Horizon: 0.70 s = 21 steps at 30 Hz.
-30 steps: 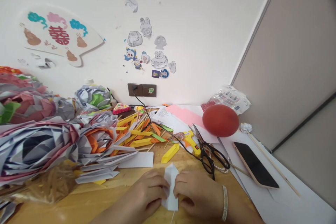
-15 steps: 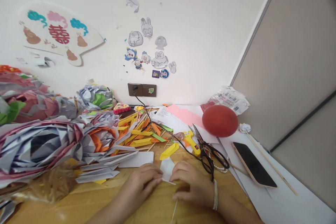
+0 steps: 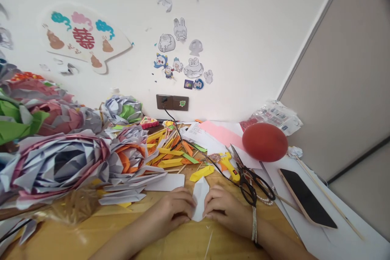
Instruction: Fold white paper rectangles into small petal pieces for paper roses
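Just left of the grip lie white folded strips [image 3: 122,200], and beyond them a heap of paper flowers [image 3: 57,162]. The left hand [image 3: 174,210] and right hand [image 3: 224,209] pinch the folded white paper [image 3: 201,197] from either side, pressing it onto the wooden table [image 3: 91,231]. Just right of the grip lie black scissors [image 3: 243,172], and farther right a phone [image 3: 307,198].

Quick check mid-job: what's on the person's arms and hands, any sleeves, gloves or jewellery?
Both forearms are bare, no sleeves in view. The left hand and right hand wear no gloves or visible rings. The right wrist carries a thin, pale bracelet; the left wrist is bare.
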{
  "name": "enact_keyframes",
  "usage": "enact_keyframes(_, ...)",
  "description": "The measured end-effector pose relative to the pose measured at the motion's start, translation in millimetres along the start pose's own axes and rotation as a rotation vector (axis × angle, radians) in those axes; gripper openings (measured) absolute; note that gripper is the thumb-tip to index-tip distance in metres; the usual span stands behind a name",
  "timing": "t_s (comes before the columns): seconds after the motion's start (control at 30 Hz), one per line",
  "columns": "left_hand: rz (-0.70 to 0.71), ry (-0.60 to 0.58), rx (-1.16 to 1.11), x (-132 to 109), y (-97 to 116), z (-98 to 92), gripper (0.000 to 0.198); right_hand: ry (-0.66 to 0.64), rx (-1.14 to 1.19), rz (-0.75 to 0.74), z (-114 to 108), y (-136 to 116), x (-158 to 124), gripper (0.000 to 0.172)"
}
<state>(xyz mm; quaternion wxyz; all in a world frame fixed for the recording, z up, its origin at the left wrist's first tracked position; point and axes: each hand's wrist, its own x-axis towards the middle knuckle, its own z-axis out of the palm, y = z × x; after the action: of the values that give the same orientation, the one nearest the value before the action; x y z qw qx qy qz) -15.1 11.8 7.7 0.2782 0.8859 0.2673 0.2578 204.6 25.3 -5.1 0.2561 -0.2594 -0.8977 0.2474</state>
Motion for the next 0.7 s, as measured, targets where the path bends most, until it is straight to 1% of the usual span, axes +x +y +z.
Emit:
enact_keyframes(0.07,0.004,-0.016,-0.017,-0.2,-0.2,-0.8,0.013,-0.015,0.01,-0.005,-1.8,0.9,0.3,0.019)
enact_keyframes(0.17,0.016,-0.03,-0.028,-0.5,0.1,-0.3,0.013,-0.011,0.033,-0.004,-3.8,1.5,1.3,0.028)
enact_keyframes(0.3,0.034,0.005,0.019,0.7,1.4,2.3,0.016,0.026,0.077,-0.008,-3.9,2.3,2.1,0.034)
enact_keyframes(0.4,0.017,0.023,0.04,3.0,3.6,3.8,0.017,0.024,0.082,-0.019,-2.2,4.1,1.9,0.037)
enact_keyframes(0.57,-0.063,0.027,0.043,6.6,4.6,9.1,0.013,0.044,0.073,0.015,0.4,5.0,1.3,0.03)
enact_keyframes(0.7,-0.162,0.09,0.022,8.1,1.8,15.3,0.007,0.046,0.021,0.052,1.6,0.0,1.3,0.017)
